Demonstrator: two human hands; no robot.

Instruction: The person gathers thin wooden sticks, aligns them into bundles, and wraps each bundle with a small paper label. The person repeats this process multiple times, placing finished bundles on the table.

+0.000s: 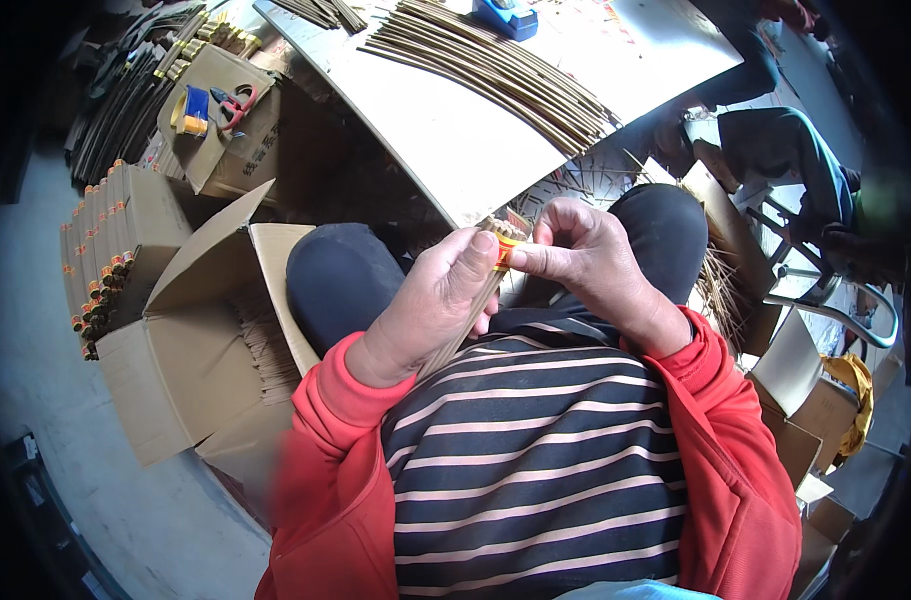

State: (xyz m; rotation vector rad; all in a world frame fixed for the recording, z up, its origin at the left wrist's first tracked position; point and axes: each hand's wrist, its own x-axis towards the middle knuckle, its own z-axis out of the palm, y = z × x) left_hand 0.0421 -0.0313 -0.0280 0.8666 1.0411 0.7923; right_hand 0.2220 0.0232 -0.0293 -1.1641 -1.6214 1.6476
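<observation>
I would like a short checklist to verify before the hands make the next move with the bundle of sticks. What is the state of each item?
1. Left hand grips the bundle of sticks: ok.
2. Right hand pinches the orange-yellow band near the bundle's top: ok.
3. Band fully closed around the bundle: cannot tell, fingers hide it.
4. Stick tips level at the top: cannot tell.
5. Open cardboard box within reach at the left side: ok.
6. More loose sticks waiting on the board: ok.

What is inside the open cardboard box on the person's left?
The open box holds a layer of thin tan sticks lying side by side along its right side. The person's knee and red sleeve cover its near right part, so the rest cannot be seen.
</observation>
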